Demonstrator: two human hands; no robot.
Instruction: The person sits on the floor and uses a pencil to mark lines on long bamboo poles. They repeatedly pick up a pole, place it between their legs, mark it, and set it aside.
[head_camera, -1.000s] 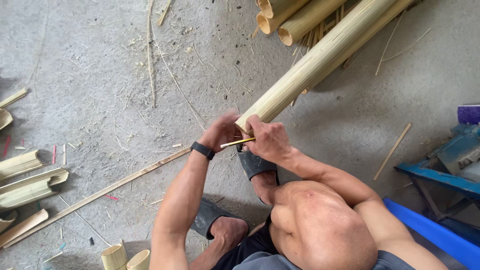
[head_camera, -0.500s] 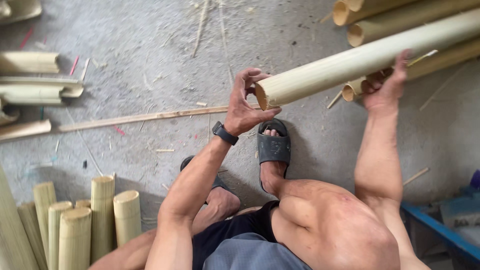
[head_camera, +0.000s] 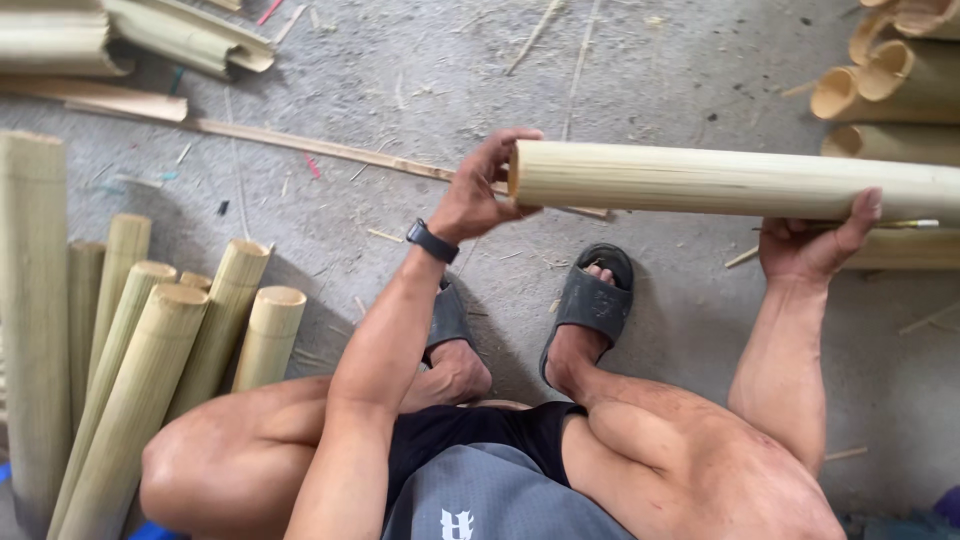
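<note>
Swung level above the sandalled feet since a moment ago, the bamboo pole (head_camera: 730, 180) is held ready: left hand (head_camera: 480, 195) gripping its cut end, right hand (head_camera: 815, 245) cupped beneath.

A rough bamboo workshop — a bare concrete floor (head_camera: 700, 60) littered with splinters and thin strips (head_camera: 330, 150), cut bamboo poles (head_camera: 130, 380) leaning in a bundle at one side, split halves (head_camera: 170, 35) and hollow culms (head_camera: 880, 85) stacked nearby.
</note>
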